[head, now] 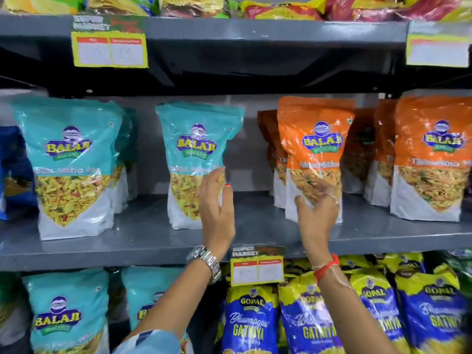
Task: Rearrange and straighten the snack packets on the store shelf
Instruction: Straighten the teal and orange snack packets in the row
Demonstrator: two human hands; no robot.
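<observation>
On the grey middle shelf stand upright snack packets. A teal packet is at the centre, and my left hand lies flat against its lower right side, fingers spread. To its right stands an orange packet; my right hand holds its lower front edge, fingers curled around the bottom. Another teal packet stands at the left with more behind it. Further orange packets stand at the right, some behind the one I hold.
Above is a shelf with yellow price tags and mixed packets lying flat. Below are teal packets at the left and blue-yellow packets at the right. A dark blue packet shows at the far left edge.
</observation>
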